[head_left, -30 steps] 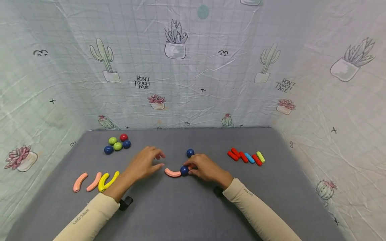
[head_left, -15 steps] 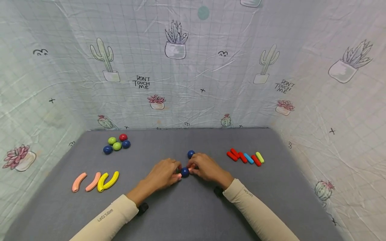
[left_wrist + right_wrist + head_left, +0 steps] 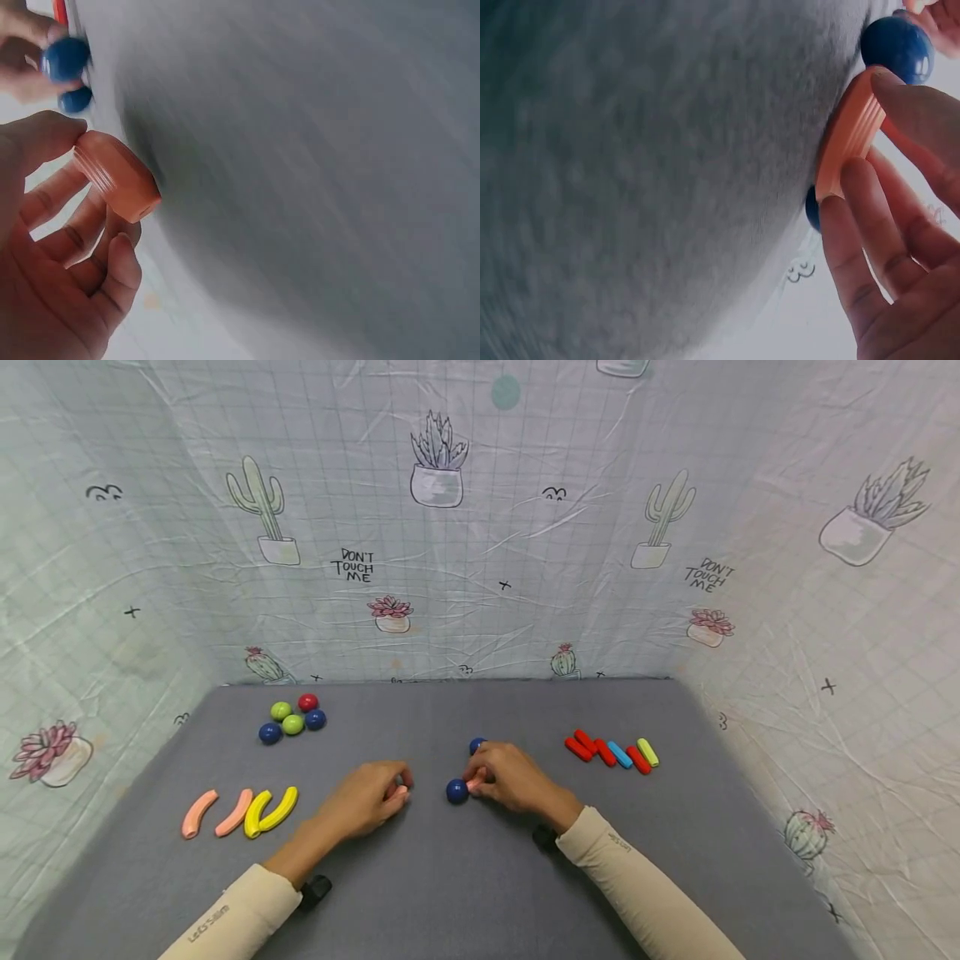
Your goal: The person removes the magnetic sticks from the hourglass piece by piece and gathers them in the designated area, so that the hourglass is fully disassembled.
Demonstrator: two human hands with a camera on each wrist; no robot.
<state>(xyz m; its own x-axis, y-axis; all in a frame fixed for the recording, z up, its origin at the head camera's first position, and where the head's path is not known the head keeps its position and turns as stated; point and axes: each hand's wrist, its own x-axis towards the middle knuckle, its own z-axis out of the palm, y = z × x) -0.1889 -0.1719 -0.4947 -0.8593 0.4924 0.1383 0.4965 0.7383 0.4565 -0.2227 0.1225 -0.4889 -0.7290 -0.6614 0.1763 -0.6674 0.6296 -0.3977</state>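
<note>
My left hand [image 3: 367, 797] pinches a curved salmon-pink rod [image 3: 120, 176] between thumb and fingers, just above the grey cloth. To its right, my right hand [image 3: 513, 781] grips another curved pink rod [image 3: 851, 131], largely covered by the fingers in the head view. A glossy dark blue ball [image 3: 457, 791] touches that rod's left end. Behind the right hand's fingers sits a second blue ball [image 3: 477, 745], partly hidden; whether it touches the rod I cannot tell. A gap separates the left hand's rod from the first ball.
At the left lie two pink curved rods [image 3: 197, 814] and two yellow curved rods [image 3: 279, 810]. Several blue, green and red balls [image 3: 292, 724] cluster at the back left. Short straight red, blue and yellow-green rods [image 3: 604, 752] lie right. A printed curtain [image 3: 480, 610] rises behind the table.
My left hand moved right to the pink rod beside the blue ball, took hold of it, and drew it back left, apart from the ball. The right hand has stayed nearly still.
</note>
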